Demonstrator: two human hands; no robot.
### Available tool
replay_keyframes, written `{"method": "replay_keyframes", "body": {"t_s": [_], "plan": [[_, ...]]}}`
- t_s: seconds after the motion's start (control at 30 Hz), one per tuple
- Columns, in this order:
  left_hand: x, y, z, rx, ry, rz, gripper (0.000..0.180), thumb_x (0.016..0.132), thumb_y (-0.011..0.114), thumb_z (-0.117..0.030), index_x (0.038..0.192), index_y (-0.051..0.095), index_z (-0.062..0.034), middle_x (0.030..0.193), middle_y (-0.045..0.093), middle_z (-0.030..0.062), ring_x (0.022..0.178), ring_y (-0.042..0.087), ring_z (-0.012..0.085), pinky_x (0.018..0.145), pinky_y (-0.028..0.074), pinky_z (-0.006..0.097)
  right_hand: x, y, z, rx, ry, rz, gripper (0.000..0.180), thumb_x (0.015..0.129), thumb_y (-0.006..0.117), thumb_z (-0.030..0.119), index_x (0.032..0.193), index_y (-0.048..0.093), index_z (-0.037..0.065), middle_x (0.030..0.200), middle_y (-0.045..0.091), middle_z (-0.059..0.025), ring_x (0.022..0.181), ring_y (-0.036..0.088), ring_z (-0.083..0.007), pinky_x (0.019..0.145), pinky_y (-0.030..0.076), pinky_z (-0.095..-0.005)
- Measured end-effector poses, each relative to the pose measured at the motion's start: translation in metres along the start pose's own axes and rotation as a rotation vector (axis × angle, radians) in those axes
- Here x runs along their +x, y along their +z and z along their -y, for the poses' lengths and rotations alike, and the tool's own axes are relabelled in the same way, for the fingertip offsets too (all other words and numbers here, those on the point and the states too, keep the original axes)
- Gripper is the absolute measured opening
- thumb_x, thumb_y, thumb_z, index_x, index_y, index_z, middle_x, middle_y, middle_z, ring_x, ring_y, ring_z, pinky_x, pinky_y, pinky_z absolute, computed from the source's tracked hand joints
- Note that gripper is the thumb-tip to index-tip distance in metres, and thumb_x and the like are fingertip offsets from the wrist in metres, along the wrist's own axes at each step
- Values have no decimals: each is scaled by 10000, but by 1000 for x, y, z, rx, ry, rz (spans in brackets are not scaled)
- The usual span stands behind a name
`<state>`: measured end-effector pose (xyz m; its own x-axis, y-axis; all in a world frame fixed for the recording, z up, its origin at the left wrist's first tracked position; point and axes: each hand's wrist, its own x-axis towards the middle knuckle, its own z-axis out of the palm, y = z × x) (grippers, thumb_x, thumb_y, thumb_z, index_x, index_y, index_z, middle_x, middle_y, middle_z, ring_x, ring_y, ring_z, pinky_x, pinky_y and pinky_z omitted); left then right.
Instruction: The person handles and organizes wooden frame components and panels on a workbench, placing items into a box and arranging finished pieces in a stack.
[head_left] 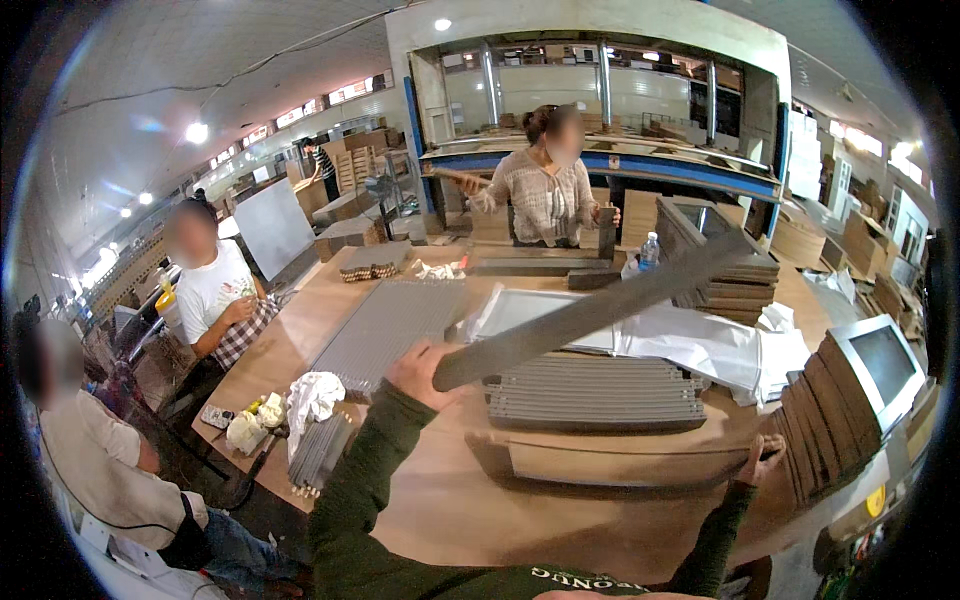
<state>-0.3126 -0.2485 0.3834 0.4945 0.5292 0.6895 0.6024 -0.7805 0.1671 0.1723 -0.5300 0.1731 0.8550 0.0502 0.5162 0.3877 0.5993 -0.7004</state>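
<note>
- Left hand (pixel 420 368) has its grip pinching one end of a long grey slat (pixel 590 310), which is raised and slants up toward 2 o'clock.
- Right hand (pixel 762 458), at 4 o'clock, rests with fingers spread against leaning brown panels (pixel 820 420).
- Stacked grey slats (pixel 595 392) lie on the wooden surface (pixel 450 500) below the raised slat.

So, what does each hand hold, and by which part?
The left hand grips a long grey board by its near end. The right hand holds nothing; it touches a brown panel stack.
</note>
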Motion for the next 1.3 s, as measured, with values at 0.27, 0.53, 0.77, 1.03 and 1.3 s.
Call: {"method": "replay_keyframes", "body": {"t_s": [0.27, 0.53, 0.77, 1.03, 1.3], "plan": [[-1, -24, -45, 88, 124, -104, 473, 457, 724, -190, 902, 584, -114, 734, 583, 97, 661, 581, 285, 568, 471, 359, 19, -12, 7, -184, -22, 271, 515, 735, 641, 125, 1135, 325, 53, 1003, 429, -48, 882, 444, -143, 787, 375, -253], [6, -1, -59, 88, 381, -65, 578, 411, 732, -203, 950, 583, -56, 715, 575, 118, 601, 544, 304, 539, 440, 378, 7, 50, 34, -770, -137, 287, 707, 603, 723, 367, 1112, 344, 56, 1015, 413, -116, 963, 418, -232, 838, 367, -357], [13, 30, -74, 125, 522, 1, 546, 452, 633, -191, 959, 573, 2, 617, 509, 135, 513, 484, 315, 463, 371, 396, 4, 51, 70, -600, 136, 241, 704, 591, 741, 379, 1073, 321, 84, 981, 463, -148, 967, 466, -258, 861, 359, -344], [10, 45, -72, 122, 525, 59, 553, 456, 608, -248, 949, 578, 0, 554, 471, 116, 486, 477, 298, 448, 367, 384, 7, 43, 55, -635, 203, 238, 769, 590, 744, 367, 1122, 270, 79, 1036, 461, -199, 1001, 469, -308, 879, 359, -368], [-1, 43, -47, 103, 535, 93, 561, 451, 659, -259, 961, 588, -35, 548, 475, 108, 478, 486, 287, 445, 379, 384, 7, 43, 51, -593, 198, 253, 789, 589, 733, 320, 1156, 247, 65, 1073, 455, -204, 1011, 464, -305, 887, 363, -368]]}}
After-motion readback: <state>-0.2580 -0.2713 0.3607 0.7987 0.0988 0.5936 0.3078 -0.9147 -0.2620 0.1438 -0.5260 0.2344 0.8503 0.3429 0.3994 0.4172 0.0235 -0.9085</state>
